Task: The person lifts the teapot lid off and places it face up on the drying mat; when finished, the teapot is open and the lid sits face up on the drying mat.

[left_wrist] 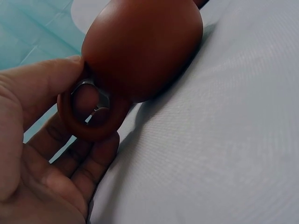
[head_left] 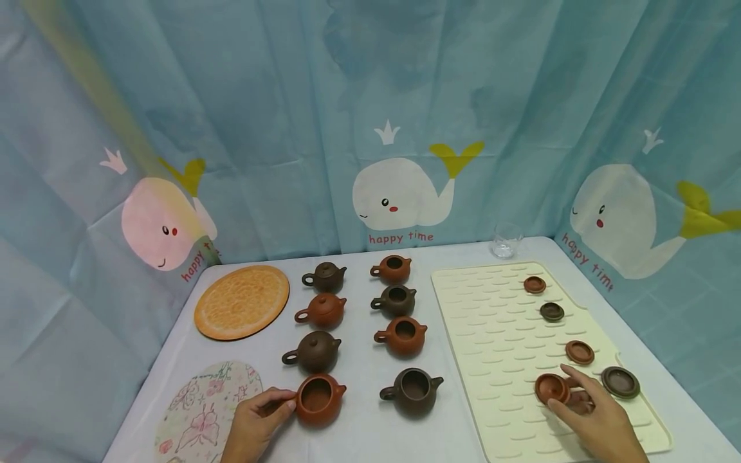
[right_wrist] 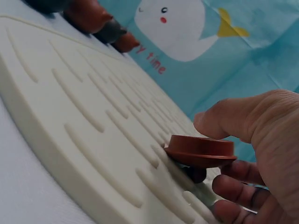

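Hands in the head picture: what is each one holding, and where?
Left hand grips the lidless reddish-brown clay teapot by its ring handle. Right hand pinches a reddish-brown round clay lid at its rim.

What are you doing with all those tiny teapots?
A person sits at a table with eight little clay teapots in two columns. The left hand grips the handle of the nearest reddish open teapot; a finger goes through the loop. The right hand pinches a reddish lid at the ribbed cream mat, lifted at one edge. Four more lids lie on the mat. Three teapots in the left column wear lids; the other five are open.
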Demonstrator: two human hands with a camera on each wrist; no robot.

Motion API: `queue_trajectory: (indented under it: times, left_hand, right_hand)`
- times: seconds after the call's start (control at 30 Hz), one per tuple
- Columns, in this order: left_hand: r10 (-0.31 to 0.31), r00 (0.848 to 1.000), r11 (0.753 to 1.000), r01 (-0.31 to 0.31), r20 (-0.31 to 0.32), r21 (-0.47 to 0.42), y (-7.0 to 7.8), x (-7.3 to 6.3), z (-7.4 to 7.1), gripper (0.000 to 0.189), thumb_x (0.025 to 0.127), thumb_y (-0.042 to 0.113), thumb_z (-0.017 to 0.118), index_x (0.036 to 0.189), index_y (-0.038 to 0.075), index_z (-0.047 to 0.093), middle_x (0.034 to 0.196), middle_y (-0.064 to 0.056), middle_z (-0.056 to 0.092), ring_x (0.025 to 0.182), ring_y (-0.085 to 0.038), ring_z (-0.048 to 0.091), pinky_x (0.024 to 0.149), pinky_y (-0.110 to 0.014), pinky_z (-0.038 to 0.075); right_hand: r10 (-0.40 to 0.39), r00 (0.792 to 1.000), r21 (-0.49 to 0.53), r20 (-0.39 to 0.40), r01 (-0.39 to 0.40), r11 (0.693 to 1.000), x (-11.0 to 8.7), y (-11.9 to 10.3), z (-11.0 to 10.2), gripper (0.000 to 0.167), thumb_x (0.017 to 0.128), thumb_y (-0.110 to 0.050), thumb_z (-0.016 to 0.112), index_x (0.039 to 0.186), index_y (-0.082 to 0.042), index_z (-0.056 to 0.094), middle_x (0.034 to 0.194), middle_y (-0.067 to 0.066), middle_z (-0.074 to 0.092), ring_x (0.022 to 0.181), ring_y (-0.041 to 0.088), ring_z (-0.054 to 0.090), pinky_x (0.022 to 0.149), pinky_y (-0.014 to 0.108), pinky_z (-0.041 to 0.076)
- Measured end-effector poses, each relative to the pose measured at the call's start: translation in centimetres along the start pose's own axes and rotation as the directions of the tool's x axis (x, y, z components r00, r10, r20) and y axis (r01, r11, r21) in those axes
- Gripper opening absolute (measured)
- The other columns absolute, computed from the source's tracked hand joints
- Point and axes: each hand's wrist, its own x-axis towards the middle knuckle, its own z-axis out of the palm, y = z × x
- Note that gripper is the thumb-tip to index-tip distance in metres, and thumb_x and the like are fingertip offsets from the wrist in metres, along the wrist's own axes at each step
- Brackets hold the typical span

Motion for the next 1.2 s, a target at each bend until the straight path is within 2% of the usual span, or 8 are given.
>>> queue_trajectory:
  times: [0.3,0.53,0.6,0.73,0.9,1.0,1.1,1.2]
  left_hand:
    - [-0.074,0.997,0.997,0.074,-0.015,0.033,0.3,0.0,-0.1,0.013,0.079,-0.003,0.075,0.091,0.001,0.073,0.086,-0.01,0.069,0.082,-0.019,0.065,0.071,-0.025,0.053]
    - [-0.091,0.996,0.995,0.092,-0.019,0.044,0.8,0.4,-0.3,0.012,0.079,-0.002,0.076,0.091,0.001,0.073,0.086,-0.01,0.068,0.08,-0.02,0.065,0.071,-0.027,0.053]
    - [-0.082,0.997,0.995,0.083,-0.016,0.055,0.9,0.5,-0.3,0.012,0.079,-0.001,0.076,0.091,0.001,0.073,0.087,-0.01,0.067,0.081,-0.019,0.065,0.071,-0.027,0.053]
    - [-0.05,0.999,0.997,0.05,-0.007,0.057,1.4,0.8,-0.5,0.014,0.08,0.0,0.076,0.094,0.0,0.073,0.089,-0.012,0.067,0.081,-0.019,0.066,0.071,-0.027,0.054]
    - [0.006,1.0,1.0,-0.006,0.006,0.027,2.3,1.0,-1.0,0.017,0.081,-0.002,0.075,0.097,-0.006,0.071,0.092,-0.019,0.066,0.08,-0.021,0.067,0.07,-0.028,0.054]
    - [0.039,0.999,0.999,-0.039,0.001,0.027,2.8,1.2,-1.2,0.018,0.081,-0.004,0.074,0.098,-0.008,0.07,0.094,-0.019,0.064,0.08,-0.02,0.066,0.071,-0.027,0.054]
    - [0.069,0.998,0.997,-0.068,-0.008,0.038,3.5,1.6,-1.4,0.017,0.081,-0.004,0.074,0.097,-0.008,0.069,0.094,-0.017,0.064,0.082,-0.018,0.064,0.074,-0.025,0.053]
    - [0.09,0.996,0.995,-0.089,-0.016,0.042,4.1,1.9,-1.4,0.016,0.081,-0.004,0.074,0.097,-0.007,0.07,0.094,-0.017,0.065,0.083,-0.017,0.064,0.077,-0.024,0.051]
  right_hand:
    - [-0.036,0.996,0.083,-0.078,0.043,0.996,-0.4,-1.0,-1.2,0.067,0.087,-0.022,0.075,0.141,0.0,0.043,0.113,0.016,0.055,0.076,0.005,0.055,0.061,0.024,0.048]
    - [-0.134,0.975,0.148,-0.178,0.161,0.976,-0.8,-3.0,-2.3,0.059,0.088,-0.012,0.073,0.141,-0.006,0.048,0.107,-0.007,0.055,0.081,0.006,0.055,0.064,0.017,0.046]
    - [-0.152,0.971,0.162,-0.183,0.182,0.97,-0.9,-3.8,-2.8,0.058,0.088,-0.011,0.072,0.141,-0.009,0.048,0.109,-0.01,0.054,0.083,0.005,0.055,0.067,0.015,0.046]
    - [-0.198,0.96,0.202,-0.198,0.238,0.95,-1.0,-5.6,-3.7,0.056,0.088,-0.007,0.071,0.139,-0.008,0.049,0.116,-0.008,0.058,0.088,0.006,0.055,0.071,0.014,0.046]
    - [-0.284,0.928,0.225,-0.24,0.338,0.914,-0.8,-7.5,-4.3,0.057,0.084,0.006,0.07,0.136,-0.002,0.049,0.113,-0.001,0.061,0.09,0.009,0.055,0.071,0.015,0.045]
    - [-0.309,0.917,0.199,-0.251,0.362,0.911,-0.6,-8.5,-4.5,0.059,0.083,0.007,0.072,0.137,-0.004,0.05,0.112,0.0,0.06,0.091,0.008,0.055,0.072,0.014,0.044]
    - [-0.318,0.915,0.186,-0.247,0.367,0.912,-0.4,-9.2,-4.7,0.062,0.082,0.005,0.073,0.138,-0.006,0.049,0.112,-0.001,0.058,0.092,0.006,0.055,0.072,0.013,0.043]
    - [-0.34,0.908,0.193,-0.247,0.39,0.901,-0.3,-9.9,-4.9,0.063,0.081,0.008,0.073,0.138,-0.005,0.049,0.113,0.0,0.057,0.092,0.007,0.055,0.073,0.014,0.043]
